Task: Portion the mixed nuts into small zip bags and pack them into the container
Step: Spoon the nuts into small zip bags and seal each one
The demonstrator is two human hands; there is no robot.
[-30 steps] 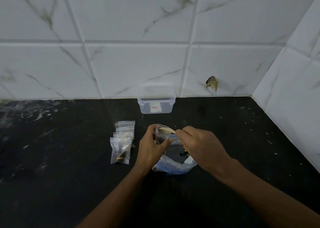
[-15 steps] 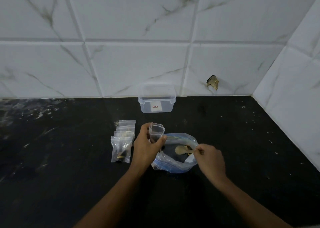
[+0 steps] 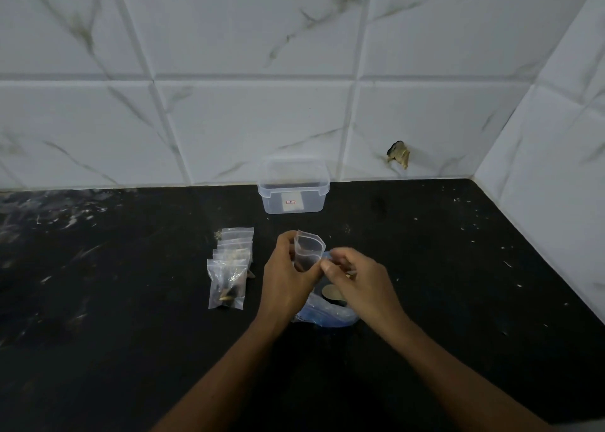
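White marble-veined wall tiles [image 3: 255,130] fill the top of my view from nine o'clock round to three, with grey grout lines and a chipped hole [image 3: 398,153] at about one o'clock, where two walls meet in a corner further right. Below them spreads the black stone counter [image 3: 114,333], matte, dusted with pale scratches and specks, heaviest toward nine o'clock.

At twelve o'clock, against the wall, stands the container [image 3: 293,187]: clear plastic, squarish with rounded corners, lid off, a small label on its front face.

At six o'clock from it, under my hands, lies the large bag [image 3: 327,317], crumpled, bluish, translucent plastic with its mouth open. A pale wooden spoon [image 3: 331,291] shows inside it, below my right hand.

At nine o'clock from my hands lies a row of filled zip bags [image 3: 230,264], small, clear, glossy, overlapping like shingles toward the wall; dark and tan nuts show in the nearest one.

My left hand [image 3: 286,277] has its fingers curled round a small zip bag [image 3: 307,251], held upright with the mouth gaping; whether it holds nuts I cannot tell. My right hand [image 3: 355,277] is just beside it at three o'clock, fingertips pinched together near the bag's edge and blurred; what they hold I cannot tell.
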